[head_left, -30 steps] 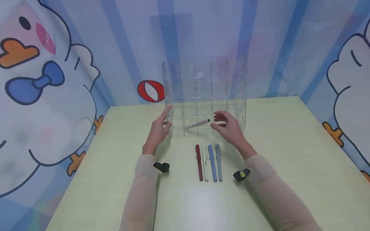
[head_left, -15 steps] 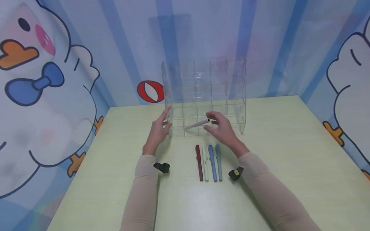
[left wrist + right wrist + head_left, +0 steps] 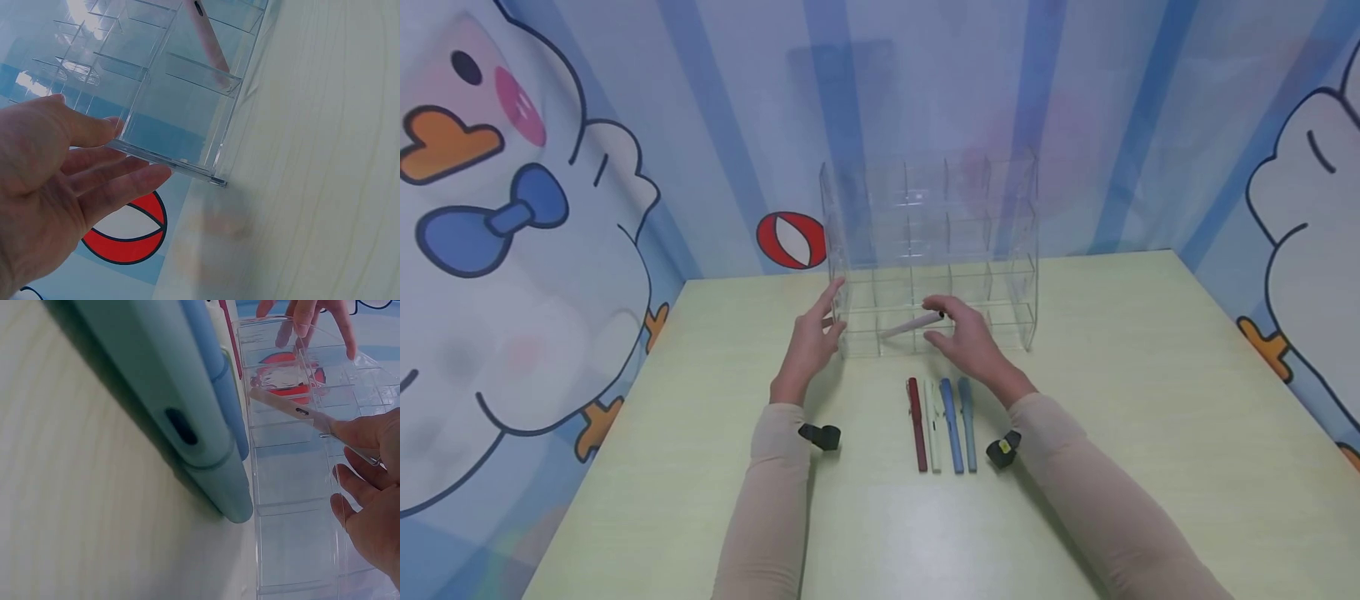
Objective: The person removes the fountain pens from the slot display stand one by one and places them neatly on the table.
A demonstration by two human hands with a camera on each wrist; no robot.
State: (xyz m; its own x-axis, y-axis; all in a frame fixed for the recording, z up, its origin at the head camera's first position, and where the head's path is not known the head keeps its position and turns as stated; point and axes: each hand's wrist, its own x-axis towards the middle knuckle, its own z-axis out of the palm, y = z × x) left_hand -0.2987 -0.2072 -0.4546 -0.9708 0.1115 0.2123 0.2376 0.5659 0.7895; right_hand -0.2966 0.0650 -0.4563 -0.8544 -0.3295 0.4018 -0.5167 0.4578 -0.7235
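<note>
A clear acrylic compartment rack (image 3: 931,287) stands upright at the back of the table. My left hand (image 3: 808,337) holds its left side wall, thumb on one face and fingers on the other, as the left wrist view (image 3: 115,134) shows. A pale pink pen (image 3: 910,325) lies slanted across the rack's lower front, its black-tipped end raised to the right. My right hand (image 3: 966,337) is around that raised end, thumb and fingers apart; in the right wrist view a digit overlaps the pen (image 3: 290,406) near its clip, and contact is unclear.
In front of the rack lie a dark red pen (image 3: 917,425), a white pen (image 3: 932,427), a blue pen (image 3: 952,425) and a grey-blue pen (image 3: 968,425), side by side. A printed curtain (image 3: 737,125) hangs close behind the rack.
My right hand has moved left, from beside the pink pen's raised end to around it. The left hand, the rack and the pens keep their places.
</note>
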